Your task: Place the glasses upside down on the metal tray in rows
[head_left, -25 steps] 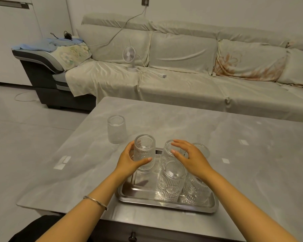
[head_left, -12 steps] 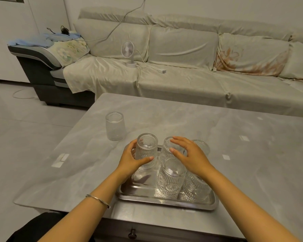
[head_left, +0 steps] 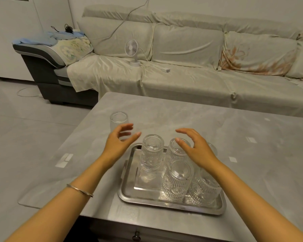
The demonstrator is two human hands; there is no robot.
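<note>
A metal tray (head_left: 128, 193) lies at the near edge of the grey table. Several ribbed clear glasses stand upside down on it; the back-left glass (head_left: 152, 152) has a second (head_left: 175, 152) beside it, and a front glass (head_left: 177, 182) stands closer to me. One more glass (head_left: 118, 121) stands on the table, left of and beyond the tray. My left hand (head_left: 119, 144) hovers empty with fingers spread between that loose glass and the tray. My right hand (head_left: 194, 147) is open above the back row, hiding part of the right-hand glasses.
The grey table (head_left: 252, 163) runs far to the right. A covered sofa (head_left: 182, 75) stands behind it with a small white fan (head_left: 131, 49) and a cable. A drawer knob (head_left: 136, 237) shows below the table's near edge. Tiled floor lies to the left.
My left hand has let go of the back-left glass, which now stands on the tray, and moved left toward the loose glass. My right hand has lifted off the back row.
</note>
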